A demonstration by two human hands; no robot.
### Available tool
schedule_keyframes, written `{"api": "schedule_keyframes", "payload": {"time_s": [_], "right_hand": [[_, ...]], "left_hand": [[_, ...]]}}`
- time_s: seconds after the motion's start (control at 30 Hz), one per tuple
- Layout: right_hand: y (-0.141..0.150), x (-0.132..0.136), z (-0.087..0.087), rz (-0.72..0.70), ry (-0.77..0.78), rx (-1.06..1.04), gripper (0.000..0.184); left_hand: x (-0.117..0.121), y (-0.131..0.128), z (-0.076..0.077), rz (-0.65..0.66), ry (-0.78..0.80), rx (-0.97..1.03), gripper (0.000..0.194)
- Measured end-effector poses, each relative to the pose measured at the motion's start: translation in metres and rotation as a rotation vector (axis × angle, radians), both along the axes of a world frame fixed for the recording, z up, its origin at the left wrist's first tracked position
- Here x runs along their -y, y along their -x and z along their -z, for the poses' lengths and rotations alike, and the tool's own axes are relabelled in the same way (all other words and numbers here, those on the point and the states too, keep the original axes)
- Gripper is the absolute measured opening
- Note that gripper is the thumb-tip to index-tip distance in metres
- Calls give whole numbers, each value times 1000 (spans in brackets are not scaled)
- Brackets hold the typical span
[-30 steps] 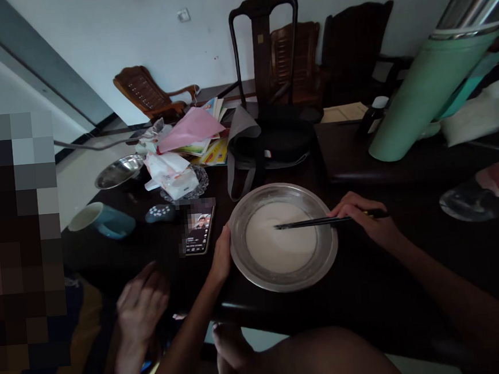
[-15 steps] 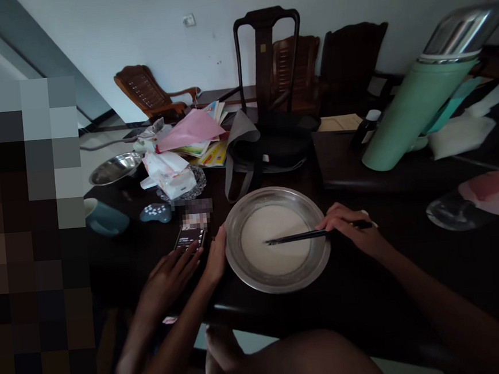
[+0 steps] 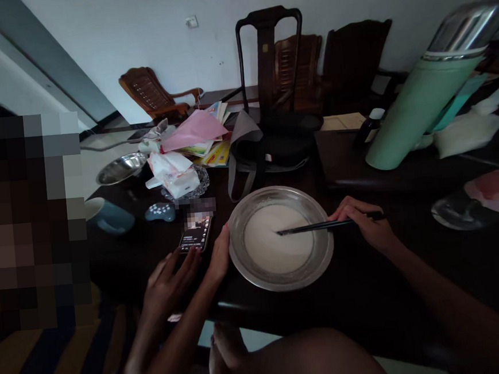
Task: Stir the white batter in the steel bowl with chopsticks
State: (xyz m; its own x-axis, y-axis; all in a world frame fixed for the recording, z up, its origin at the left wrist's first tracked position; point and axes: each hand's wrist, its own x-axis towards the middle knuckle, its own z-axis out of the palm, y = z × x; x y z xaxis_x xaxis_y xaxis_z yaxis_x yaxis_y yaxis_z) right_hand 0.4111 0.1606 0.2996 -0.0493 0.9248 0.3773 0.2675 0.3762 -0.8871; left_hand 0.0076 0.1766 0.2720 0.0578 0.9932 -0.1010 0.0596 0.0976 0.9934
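A wide steel bowl (image 3: 238,268) on the dark table holds a milky white liquid (image 3: 276,251). My left hand (image 3: 220,252) grips the bowl's left side; its fingertips are partly hidden against the wall. From the right, my right hand (image 3: 362,218) is closed around a pair of dark chopsticks (image 3: 313,226). Their tips dip into the liquid near its middle, and they cross above the bowl's right rim. Left of my left hand, another person's hand (image 3: 166,283) rests at the lower edge of a lit phone (image 3: 196,234).
A blue-grey mug (image 3: 111,216), a game controller (image 3: 160,212), tissues (image 3: 175,175) and a second steel bowl (image 3: 121,168) stand left. Behind are a dark bag (image 3: 272,150) and papers (image 3: 195,131). A tall green thermos (image 3: 424,104) and a pink-topped clear container (image 3: 498,190) stand right.
My right hand has moved a little right, and the chopstick tips have shifted right and slightly farther away in the liquid. The other person's fingers have drawn back from the phone screen.
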Motion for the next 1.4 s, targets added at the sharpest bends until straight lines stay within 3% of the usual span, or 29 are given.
{"api": "schedule_keyframes", "payload": {"time_s": [0.13,0.23,0.33,0.47,0.63,0.77,0.93,1.1,1.27,1.4], "right_hand": [[1,0,2,-111,-16,23,28],[1,0,1,-50,-17,36,25],[0,0,0,-7,7,-25,32],[1,0,0,-86,4,34,27],[-1,0,0,16,10,-11,31],[1,0,0,-83,-11,44,26],[1,0,0,30,-22,-11,31],[3,1,-1,-88,-2,42,27],[2,2,-4,40,12,-10,31],[1,2,-6,-62,13,36,29]], "left_hand": [[-22,-56,3,-19,-34,-64,56],[-26,-69,-1,36,-65,-63,66],[-23,-68,-4,71,-88,-35,67],[-22,-66,-5,66,-98,-37,65],[-22,-68,-5,64,-87,-33,66],[-23,-67,-4,55,-97,-32,66],[-24,-67,-2,59,-98,-45,68],[-24,-67,-2,60,-92,-44,69],[-23,-68,-4,44,-86,-25,67],[-22,-70,-6,39,-81,-27,69]]}}
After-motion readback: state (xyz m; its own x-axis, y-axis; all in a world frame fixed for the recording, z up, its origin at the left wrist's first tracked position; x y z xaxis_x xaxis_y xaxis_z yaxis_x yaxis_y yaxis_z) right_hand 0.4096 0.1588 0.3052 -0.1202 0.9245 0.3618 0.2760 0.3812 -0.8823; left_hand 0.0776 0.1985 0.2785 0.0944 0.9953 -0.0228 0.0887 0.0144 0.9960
